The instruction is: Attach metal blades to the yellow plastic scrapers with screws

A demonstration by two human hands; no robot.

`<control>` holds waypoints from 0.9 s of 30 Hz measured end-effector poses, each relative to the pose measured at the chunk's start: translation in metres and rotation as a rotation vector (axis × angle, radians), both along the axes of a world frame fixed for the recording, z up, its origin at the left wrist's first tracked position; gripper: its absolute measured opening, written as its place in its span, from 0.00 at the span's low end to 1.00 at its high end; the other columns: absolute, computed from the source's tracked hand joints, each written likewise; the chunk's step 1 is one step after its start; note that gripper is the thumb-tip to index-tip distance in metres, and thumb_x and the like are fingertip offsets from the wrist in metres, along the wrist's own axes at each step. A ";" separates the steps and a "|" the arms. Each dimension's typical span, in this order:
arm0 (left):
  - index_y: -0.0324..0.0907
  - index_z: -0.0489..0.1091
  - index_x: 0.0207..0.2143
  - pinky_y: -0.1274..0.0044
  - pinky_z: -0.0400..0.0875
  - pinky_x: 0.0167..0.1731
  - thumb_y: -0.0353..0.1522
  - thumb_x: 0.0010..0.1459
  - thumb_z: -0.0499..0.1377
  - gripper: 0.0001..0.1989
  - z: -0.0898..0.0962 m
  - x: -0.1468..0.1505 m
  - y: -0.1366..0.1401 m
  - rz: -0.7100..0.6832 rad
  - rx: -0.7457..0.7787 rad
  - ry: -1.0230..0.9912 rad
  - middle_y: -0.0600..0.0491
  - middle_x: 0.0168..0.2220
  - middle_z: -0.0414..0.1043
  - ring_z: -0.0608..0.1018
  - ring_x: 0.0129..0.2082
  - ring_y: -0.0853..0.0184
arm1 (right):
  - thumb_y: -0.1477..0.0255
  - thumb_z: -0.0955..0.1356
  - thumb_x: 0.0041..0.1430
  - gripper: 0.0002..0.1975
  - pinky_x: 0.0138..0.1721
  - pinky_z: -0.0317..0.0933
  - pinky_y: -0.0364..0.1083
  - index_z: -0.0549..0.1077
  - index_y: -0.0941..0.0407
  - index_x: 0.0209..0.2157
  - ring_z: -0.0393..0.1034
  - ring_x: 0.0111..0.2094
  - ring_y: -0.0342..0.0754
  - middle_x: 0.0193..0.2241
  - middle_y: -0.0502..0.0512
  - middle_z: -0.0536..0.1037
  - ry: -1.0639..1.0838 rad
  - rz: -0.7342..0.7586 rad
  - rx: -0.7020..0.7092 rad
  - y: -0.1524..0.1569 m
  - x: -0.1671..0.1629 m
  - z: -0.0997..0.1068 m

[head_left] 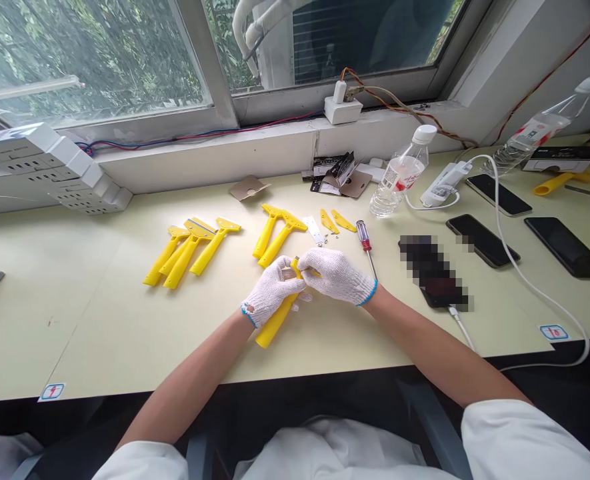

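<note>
Left hand (273,288), gloved in white knit, is wrapped around a yellow scraper (276,325) near its head, thumb along the top, the handle slanting down toward the worktop's near edge. Right hand (337,273), gloved alike, has its fingers curled in at that head; whether they pinch a small part or just the head cannot be told. Just beyond lie two yellow cover plates (343,221), small metal pieces (319,245) and a screwdriver (364,237), with a pair of scrapers (285,239) near them. The step in hand looks like fingertip work on the scraper's head. The next move seems to call for a steady left grip and careful alignment by the right fingertips.
</note>
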State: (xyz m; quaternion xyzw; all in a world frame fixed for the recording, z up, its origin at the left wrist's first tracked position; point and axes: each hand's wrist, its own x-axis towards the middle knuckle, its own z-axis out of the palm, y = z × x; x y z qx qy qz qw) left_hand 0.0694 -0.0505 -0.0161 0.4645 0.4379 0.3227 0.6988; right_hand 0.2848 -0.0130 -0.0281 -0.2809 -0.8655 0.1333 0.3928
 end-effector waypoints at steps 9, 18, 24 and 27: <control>0.45 0.64 0.47 0.76 0.79 0.24 0.42 0.55 0.80 0.30 0.001 0.000 0.000 -0.032 0.007 -0.004 0.47 0.43 0.85 0.89 0.35 0.56 | 0.81 0.65 0.74 0.10 0.37 0.62 0.49 0.73 0.55 0.37 0.71 0.32 0.49 0.32 0.55 0.79 -0.327 -0.018 0.345 -0.005 0.003 0.006; 0.45 0.64 0.46 0.77 0.73 0.21 0.43 0.59 0.77 0.26 0.006 0.005 -0.002 -0.094 0.013 0.048 0.53 0.34 0.83 0.83 0.23 0.65 | 0.84 0.64 0.74 0.09 0.36 0.58 0.50 0.70 0.57 0.40 0.67 0.31 0.49 0.31 0.54 0.75 -0.384 0.026 0.483 -0.004 0.003 0.011; 0.41 0.73 0.45 0.76 0.73 0.22 0.37 0.60 0.71 0.15 0.009 0.011 -0.003 -0.154 0.019 0.086 0.48 0.38 0.84 0.82 0.24 0.65 | 0.84 0.66 0.70 0.08 0.36 0.61 0.48 0.71 0.57 0.39 0.70 0.32 0.49 0.33 0.55 0.77 -0.330 0.011 0.318 -0.001 0.002 0.002; 0.41 0.76 0.42 0.76 0.73 0.24 0.34 0.61 0.67 0.09 0.009 0.008 -0.002 -0.191 0.018 0.173 0.50 0.34 0.84 0.81 0.23 0.66 | 0.83 0.66 0.71 0.07 0.37 0.60 0.48 0.72 0.58 0.40 0.70 0.32 0.49 0.33 0.55 0.77 -0.379 0.010 0.290 -0.004 0.001 0.005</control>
